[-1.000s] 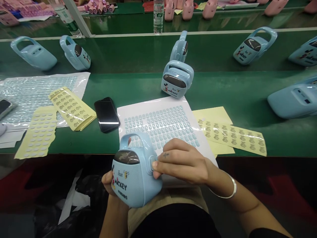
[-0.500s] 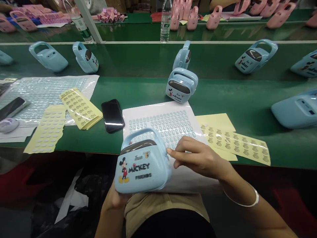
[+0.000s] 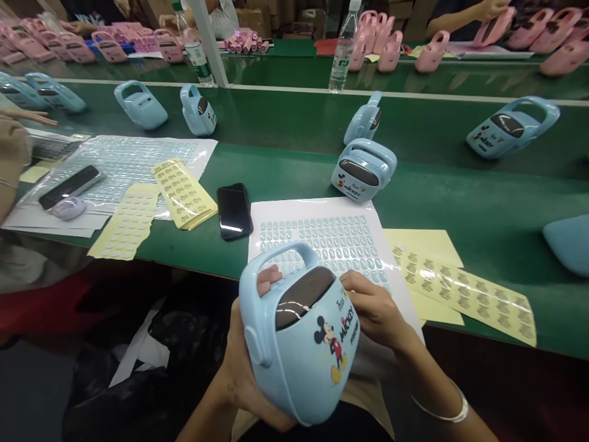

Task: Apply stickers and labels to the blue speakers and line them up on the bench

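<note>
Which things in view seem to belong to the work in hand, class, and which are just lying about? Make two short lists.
Likely part of the work:
- light-blue handled unit, held in the left hand, right hand at its edge
- white sticker sheet
- probably the yellow label strip

Apparently just lying about:
- black phone
- middle bottle

The left arm [image 3: 207, 410] and right arm [image 3: 426, 373] are both held out in front. The left hand [image 3: 245, 368] is curled in a holding grip, with some fingertips [image 3: 269, 275] peeking out. The right hand [image 3: 376, 312] has bent fingers [image 3: 358, 282], but their tips are hidden.
</note>
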A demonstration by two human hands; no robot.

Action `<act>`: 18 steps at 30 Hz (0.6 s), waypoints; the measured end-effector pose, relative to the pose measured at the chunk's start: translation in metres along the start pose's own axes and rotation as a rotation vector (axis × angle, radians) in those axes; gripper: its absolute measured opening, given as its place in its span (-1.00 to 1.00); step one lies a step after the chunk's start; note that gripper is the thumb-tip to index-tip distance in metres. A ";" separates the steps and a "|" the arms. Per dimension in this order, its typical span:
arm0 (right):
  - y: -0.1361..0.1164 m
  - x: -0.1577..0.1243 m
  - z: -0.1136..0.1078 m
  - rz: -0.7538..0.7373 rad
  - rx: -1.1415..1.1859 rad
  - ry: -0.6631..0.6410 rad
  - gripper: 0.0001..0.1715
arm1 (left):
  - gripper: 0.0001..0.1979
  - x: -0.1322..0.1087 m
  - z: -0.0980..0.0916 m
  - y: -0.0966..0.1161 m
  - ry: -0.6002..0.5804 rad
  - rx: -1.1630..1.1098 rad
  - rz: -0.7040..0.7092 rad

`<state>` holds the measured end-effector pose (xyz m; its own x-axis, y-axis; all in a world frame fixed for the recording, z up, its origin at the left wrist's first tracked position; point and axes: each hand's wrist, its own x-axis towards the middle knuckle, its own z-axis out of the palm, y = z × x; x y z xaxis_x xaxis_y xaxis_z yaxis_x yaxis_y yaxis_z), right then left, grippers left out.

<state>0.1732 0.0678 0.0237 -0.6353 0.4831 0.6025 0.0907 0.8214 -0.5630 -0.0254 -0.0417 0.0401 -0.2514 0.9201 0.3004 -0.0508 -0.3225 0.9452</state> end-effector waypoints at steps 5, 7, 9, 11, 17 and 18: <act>-0.005 0.017 -0.033 -0.110 -0.167 0.146 -0.71 | -0.05 0.008 0.016 0.003 -0.069 0.231 0.053; -0.018 0.027 -0.040 -0.156 -0.215 0.376 -0.75 | 0.02 0.012 0.019 0.004 -0.097 0.374 0.094; -0.036 0.035 -0.039 -0.187 -0.266 0.473 -0.83 | 0.06 0.016 0.020 0.003 -0.161 0.514 0.193; -0.053 0.040 -0.031 -0.182 -0.330 0.395 -0.89 | 0.04 0.019 0.022 0.003 -0.227 0.602 0.286; -0.063 0.041 -0.019 -0.318 -0.417 0.189 -0.85 | 0.05 0.018 0.023 0.004 -0.287 0.640 0.307; -0.061 0.039 -0.019 -0.307 -0.419 0.190 -0.84 | 0.06 0.017 0.023 0.004 -0.286 0.641 0.304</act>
<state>0.1572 0.0426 0.0926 -0.5346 0.2168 0.8168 0.2455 0.9647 -0.0954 -0.0079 -0.0223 0.0523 0.0995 0.8612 0.4984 0.5734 -0.4590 0.6786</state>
